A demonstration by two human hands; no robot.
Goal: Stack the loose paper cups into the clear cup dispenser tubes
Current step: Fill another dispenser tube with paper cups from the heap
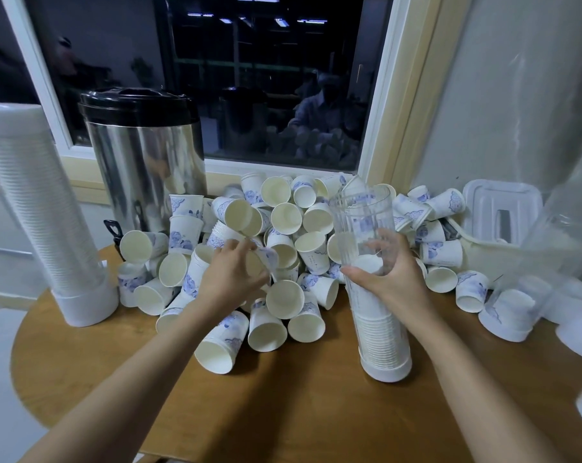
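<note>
forearms (pixel 142 369) outstretched, right hand (pixel 396 279) gripping clear tube (pixel 361 212), left hand (pixel 231 279) pinching loose cup (pixel 266 259)

Office break corner, steel urn (pixel 146 162), interior window (pixel 216 78)

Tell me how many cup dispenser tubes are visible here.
3: the left tube, full, at left; the middle tube, gripped by the right hand; the right tube, leaning at right. Blurred shapes beyond could be more.

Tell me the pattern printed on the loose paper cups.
The paper cups are white with blue print, cream inside; head view.
</note>
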